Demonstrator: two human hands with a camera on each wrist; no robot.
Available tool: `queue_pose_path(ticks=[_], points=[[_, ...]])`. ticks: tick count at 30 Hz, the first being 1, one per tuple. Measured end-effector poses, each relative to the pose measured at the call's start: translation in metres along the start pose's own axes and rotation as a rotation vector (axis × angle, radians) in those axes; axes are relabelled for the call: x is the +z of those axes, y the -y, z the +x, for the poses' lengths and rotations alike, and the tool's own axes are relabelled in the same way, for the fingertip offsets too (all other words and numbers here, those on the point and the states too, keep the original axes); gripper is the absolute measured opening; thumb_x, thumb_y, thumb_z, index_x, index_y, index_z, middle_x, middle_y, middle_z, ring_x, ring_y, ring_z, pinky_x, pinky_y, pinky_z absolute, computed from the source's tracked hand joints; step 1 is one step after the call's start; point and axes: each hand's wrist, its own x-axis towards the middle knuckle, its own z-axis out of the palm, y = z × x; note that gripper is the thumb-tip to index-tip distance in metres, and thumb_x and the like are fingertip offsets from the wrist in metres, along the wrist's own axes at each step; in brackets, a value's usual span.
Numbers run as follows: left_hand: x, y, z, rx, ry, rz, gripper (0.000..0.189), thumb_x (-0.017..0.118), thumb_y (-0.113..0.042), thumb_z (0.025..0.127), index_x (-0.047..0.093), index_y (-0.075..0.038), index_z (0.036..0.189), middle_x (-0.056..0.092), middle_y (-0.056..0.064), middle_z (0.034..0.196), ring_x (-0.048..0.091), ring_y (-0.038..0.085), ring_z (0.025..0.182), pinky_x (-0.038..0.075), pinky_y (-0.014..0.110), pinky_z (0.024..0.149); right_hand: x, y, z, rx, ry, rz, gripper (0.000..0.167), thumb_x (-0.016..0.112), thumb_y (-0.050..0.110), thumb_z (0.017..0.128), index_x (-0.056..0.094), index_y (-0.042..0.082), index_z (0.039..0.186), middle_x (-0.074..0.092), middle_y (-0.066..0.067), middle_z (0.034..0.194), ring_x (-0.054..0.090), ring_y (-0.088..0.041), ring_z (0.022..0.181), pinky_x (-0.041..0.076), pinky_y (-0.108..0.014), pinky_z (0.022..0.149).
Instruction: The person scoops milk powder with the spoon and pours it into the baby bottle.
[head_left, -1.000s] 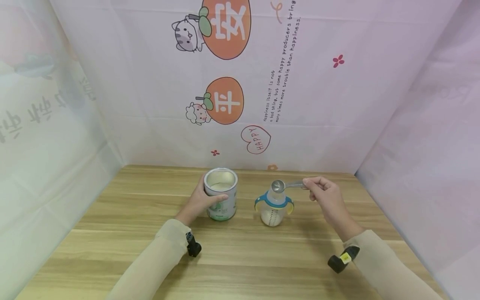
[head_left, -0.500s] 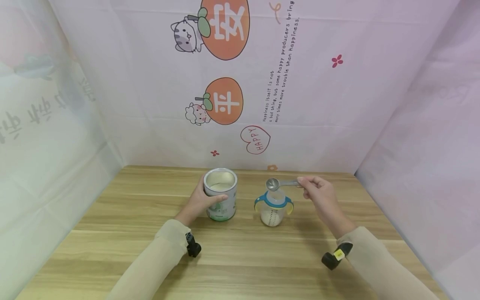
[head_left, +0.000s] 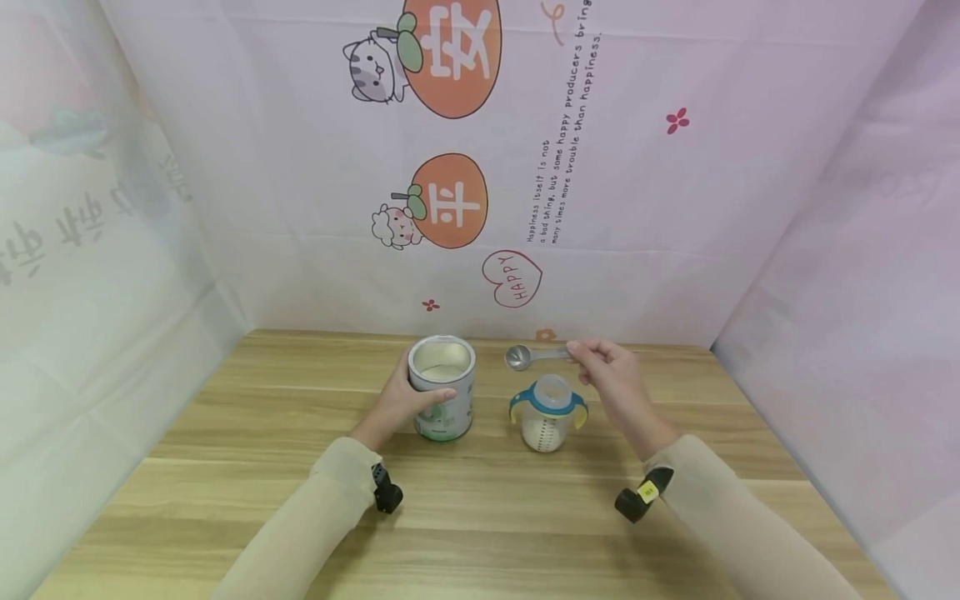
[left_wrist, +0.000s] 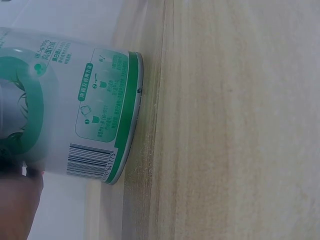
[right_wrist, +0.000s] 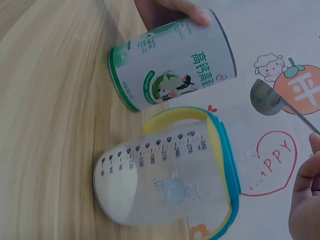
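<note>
My left hand [head_left: 401, 402] grips the side of a milk powder can [head_left: 447, 417], thumb across its front. The can stands upright on the table without a lid, pale powder inside. In the left wrist view its green-and-white label and barcode [left_wrist: 91, 161] show. My right hand [head_left: 611, 379] pinches the handle of a metal measuring spoon [head_left: 518, 357], held in the air between can and bottle, above rim height. Below it stands a baby bottle [head_left: 545, 429] with a blue collar, yellow handles and an uncapped neck. White powder [right_wrist: 120, 192] lies in its bottom, seen in the right wrist view.
The wooden table [head_left: 480, 533] runs to a printed cloth wall [head_left: 315, 208] close behind the can and bottle. Cloth also hangs on the left and right sides. A few powder specks [left_wrist: 150, 145] lie by the can's base.
My right hand has carried the spoon leftward from over the bottle's mouth toward the can. The left hand, can and bottle have stayed in place.
</note>
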Motion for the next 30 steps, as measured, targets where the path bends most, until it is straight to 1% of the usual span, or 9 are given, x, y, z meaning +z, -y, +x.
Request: queue_pose_path(ticks=[4,8,12,15,18,21,23,27,30], points=[[0.001,-0.001,0.000,0.008,0.001,-0.003,0.102,0.090,-0.040,0.075,0.027,-0.030,0.155,0.048,0.005,0.143,0.043,0.034,0.136,0.031,0.062,0.110,0.010,0.005,0.003,-0.010,0.020,-0.002,0.037,0.068,0.037,0.097,0.062,0.002,0.109,0.065,-0.010,0.105,0.055,-0.011,0.081,0.053,-0.023,0.078],[0.001,-0.002,0.002,0.004,0.003,0.003,0.101,0.089,-0.038,0.076,0.026,-0.029,0.155,0.047,0.006,0.145,0.042,0.033,0.137,0.031,0.062,0.110,0.020,0.009,0.007,-0.022,0.028,-0.023,0.044,0.067,0.038,0.097,0.062,-0.002,0.115,0.064,-0.014,0.110,0.056,-0.017,0.085,0.053,-0.025,0.079],[0.000,-0.003,0.002,-0.010,0.013,-0.009,0.100,0.088,-0.032,0.079,0.024,-0.028,0.156,0.045,0.008,0.147,0.041,0.034,0.138,0.029,0.062,0.111,0.031,0.012,0.010,-0.018,0.038,-0.030,0.045,0.068,0.038,0.097,0.064,-0.002,0.116,0.065,-0.011,0.106,0.055,-0.019,0.084,0.051,-0.024,0.076],[0.000,-0.006,0.001,-0.024,0.026,-0.012,0.100,0.087,-0.027,0.081,0.021,-0.025,0.157,0.043,0.012,0.150,0.038,0.036,0.139,0.028,0.062,0.112,0.039,0.013,0.013,-0.011,0.051,-0.015,0.040,0.068,0.036,0.097,0.064,0.000,0.114,0.065,-0.004,0.100,0.055,-0.018,0.082,0.051,-0.025,0.076],[0.000,-0.016,-0.004,-0.037,0.036,-0.006,0.100,0.086,-0.024,0.082,0.020,-0.021,0.158,0.042,0.015,0.150,0.038,0.038,0.139,0.029,0.061,0.112,0.047,0.013,0.015,-0.017,0.068,-0.003,0.036,0.067,0.034,0.098,0.063,0.001,0.112,0.065,-0.001,0.096,0.055,-0.020,0.083,0.052,-0.028,0.079],[0.000,-0.029,-0.011,-0.037,0.039,-0.004,0.098,0.085,-0.023,0.082,0.022,-0.018,0.157,0.044,0.014,0.148,0.040,0.036,0.138,0.031,0.060,0.111,0.056,0.015,0.017,-0.025,0.086,0.024,0.034,0.068,0.033,0.097,0.063,0.002,0.112,0.066,-0.002,0.097,0.054,-0.020,0.081,0.052,-0.028,0.078],[0.000,-0.035,-0.014,-0.024,0.035,-0.009,0.097,0.086,-0.023,0.082,0.023,-0.017,0.157,0.045,0.014,0.146,0.042,0.036,0.136,0.031,0.060,0.111,0.061,0.016,0.018,-0.029,0.093,0.041,0.033,0.068,0.031,0.097,0.064,0.002,0.111,0.066,-0.005,0.098,0.054,-0.018,0.079,0.051,-0.029,0.077],[0.000,-0.037,-0.016,-0.018,0.030,-0.007,0.097,0.086,-0.023,0.082,0.024,-0.015,0.156,0.044,0.019,0.147,0.041,0.039,0.136,0.030,0.062,0.111,0.070,0.016,0.021,-0.024,0.101,0.068,0.029,0.068,0.028,0.098,0.064,0.001,0.109,0.066,-0.006,0.095,0.053,-0.015,0.077,0.052,-0.027,0.075],[0.000,-0.027,-0.010,-0.027,0.035,-0.003,0.099,0.086,-0.023,0.082,0.022,-0.018,0.158,0.041,0.020,0.150,0.038,0.040,0.138,0.029,0.062,0.111,0.075,0.016,0.023,-0.014,0.106,0.066,0.029,0.068,0.027,0.098,0.064,0.001,0.109,0.066,-0.010,0.098,0.053,-0.016,0.078,0.051,-0.027,0.076]])
